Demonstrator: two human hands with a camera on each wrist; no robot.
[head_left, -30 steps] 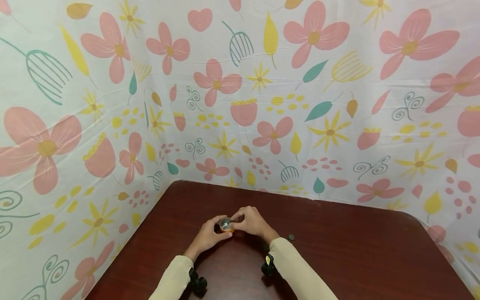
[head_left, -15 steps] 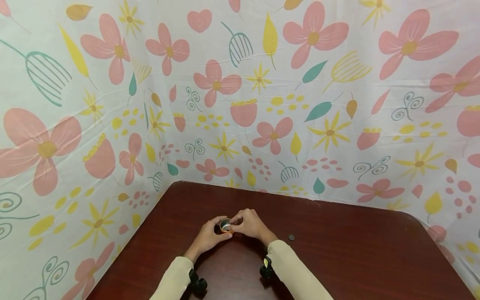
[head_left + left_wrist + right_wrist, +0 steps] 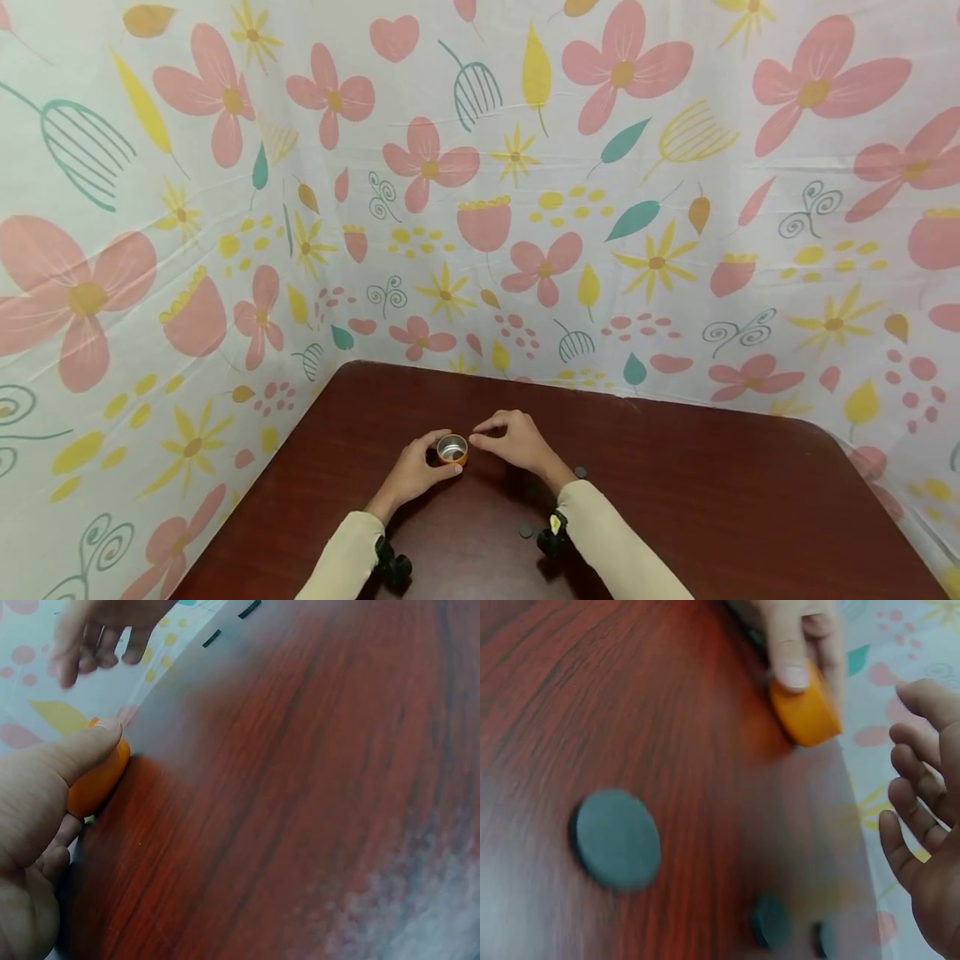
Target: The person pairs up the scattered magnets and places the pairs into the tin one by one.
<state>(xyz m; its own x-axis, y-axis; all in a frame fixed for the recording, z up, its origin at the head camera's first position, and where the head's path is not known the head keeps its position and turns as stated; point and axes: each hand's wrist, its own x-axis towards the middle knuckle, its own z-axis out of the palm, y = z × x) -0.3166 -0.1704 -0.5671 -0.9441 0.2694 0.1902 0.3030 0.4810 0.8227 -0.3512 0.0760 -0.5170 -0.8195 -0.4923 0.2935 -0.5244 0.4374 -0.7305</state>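
Note:
My left hand [image 3: 416, 472] curls round a small round orange tin [image 3: 453, 463], silver inside, with its mouth up on the table. A dark spot shows at the bottom of the tin. In the left wrist view the thumb lies along the orange side [image 3: 105, 780], fingers on the opposite side. Just right of the tin hovers my right hand [image 3: 519, 442], its thumb and fingers apart and loosely bent, nothing between them. The right wrist view shows those fingers spread, the hand [image 3: 943, 877] apart from the tin.
Small dark round discs lie on the brown table [image 3: 675, 500]: one disc [image 3: 526, 531] by the right wrist's camera, another disc [image 3: 581, 472] beside the right forearm. A large disc [image 3: 617, 838] is near in the right wrist view. A flowered cloth [image 3: 480, 275] hangs behind.
My right hand has drawn back from the tin's mouth to the right, its fingers parting. The left hand keeps its hold on the tin. A disc formerly hidden near the right wrist now shows.

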